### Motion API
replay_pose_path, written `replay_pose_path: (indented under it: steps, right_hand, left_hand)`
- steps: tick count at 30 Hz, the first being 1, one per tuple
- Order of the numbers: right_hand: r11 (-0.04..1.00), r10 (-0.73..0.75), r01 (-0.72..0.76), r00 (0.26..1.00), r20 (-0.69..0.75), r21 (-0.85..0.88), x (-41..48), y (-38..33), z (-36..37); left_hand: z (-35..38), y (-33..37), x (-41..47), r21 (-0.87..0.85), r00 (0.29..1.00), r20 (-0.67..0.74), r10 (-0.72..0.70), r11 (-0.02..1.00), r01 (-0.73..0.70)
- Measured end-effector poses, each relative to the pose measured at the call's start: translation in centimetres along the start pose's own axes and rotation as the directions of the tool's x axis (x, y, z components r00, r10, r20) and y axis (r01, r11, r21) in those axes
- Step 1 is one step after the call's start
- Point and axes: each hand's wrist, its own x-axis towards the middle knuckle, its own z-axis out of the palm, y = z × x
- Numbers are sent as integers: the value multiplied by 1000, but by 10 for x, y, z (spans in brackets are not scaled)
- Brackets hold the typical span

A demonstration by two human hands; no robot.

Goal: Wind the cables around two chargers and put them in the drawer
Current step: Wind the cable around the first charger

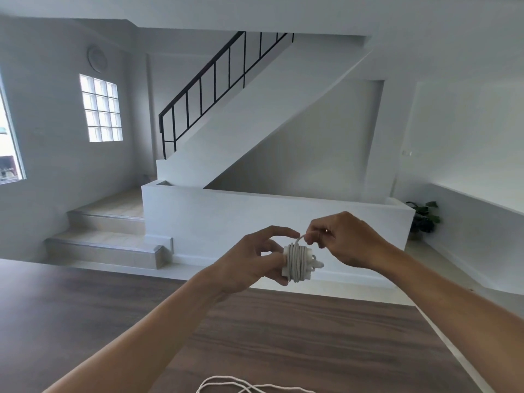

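Observation:
A white charger (pixel 297 262) is held up in front of me, above the far edge of the dark wooden table (pixel 283 336). Its white cable is wound round it in several turns. My left hand (pixel 249 262) grips the charger by its left end between thumb and fingers. My right hand (pixel 346 239) pinches the loose end of the cable just above the wound turns. A second loose white cable (pixel 241 385) lies on the table at the bottom edge; its charger is out of view. No drawer is in view.
Beyond the table stand a low white wall (pixel 255 214), tiled steps (pixel 107 239) at the left and a staircase with a black railing (pixel 215 78). A potted plant (pixel 425 217) sits at the right by the wall.

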Motion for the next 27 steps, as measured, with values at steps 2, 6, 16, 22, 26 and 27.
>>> replay_pose_path:
  steps: [2,6,16,22,26,27]
  right_hand:
    - [988,32,-37,999,32,153,-4,5,15]
    - [957,98,-121,990,99,265,-23,-6,53]
    - [801,290,-144,943,-166,581,-46,-28,86]
    - [446,557,-24,790,-257,895,-39,-39,97]
    - [458,509,49,804,-307,888,-35,-42,100]
    - [473,505,60,799,-326,879,-33,-42,100]
  left_hand:
    - [0,1,2,-122,1000,11,-4,992,5]
    - [4,0,8,-335,995,-46,-89,940,69]
    - [14,-18,23,-539,944,-211,-254,836,105]
    - [19,-13,26,-628,958,-201,-205,777,34]
    - [13,-8,30,-608,950,-225,-217,793,37]
    - [13,-7,31,-596,945,-231,-231,802,50]
